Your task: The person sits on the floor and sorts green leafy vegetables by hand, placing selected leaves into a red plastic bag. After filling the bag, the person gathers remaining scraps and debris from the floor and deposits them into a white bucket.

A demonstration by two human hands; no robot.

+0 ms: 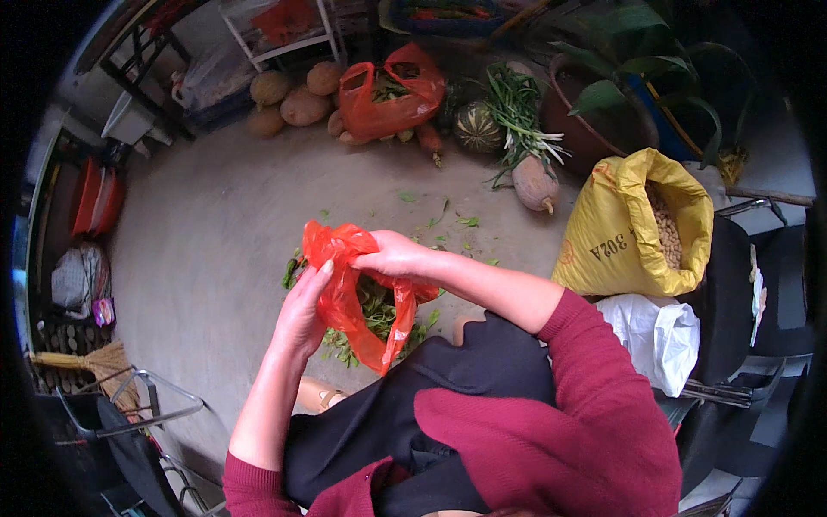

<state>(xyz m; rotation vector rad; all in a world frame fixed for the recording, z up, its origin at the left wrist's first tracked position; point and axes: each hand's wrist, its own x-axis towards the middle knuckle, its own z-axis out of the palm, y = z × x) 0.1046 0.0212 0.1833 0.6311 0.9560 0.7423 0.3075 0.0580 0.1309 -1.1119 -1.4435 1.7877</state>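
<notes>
Both bare hands hold a thin red plastic bag [345, 291] above the floor, near my knees. My left hand [303, 310] grips the bag's left side, its thumb pressed on the film. On the upper right, my right hand [394, 255] pinches the bag near its rim, the fingers partly hidden by the film. Through the bag's loop, leafy greens [378, 307] show; whether they lie inside it or on the floor behind is not clear. More loose green leaves [342, 349] lie on the concrete floor under and around the bag.
A yellow woven sack [601, 239] of peanuts in shells stands at the right, above a white plastic bag [652, 336]. Along the back lie a filled red bag [387, 106], a striped squash [478, 126], green onions [517, 110] and a pale pumpkin [535, 184]. A broom [110, 368] and chairs are at the left.
</notes>
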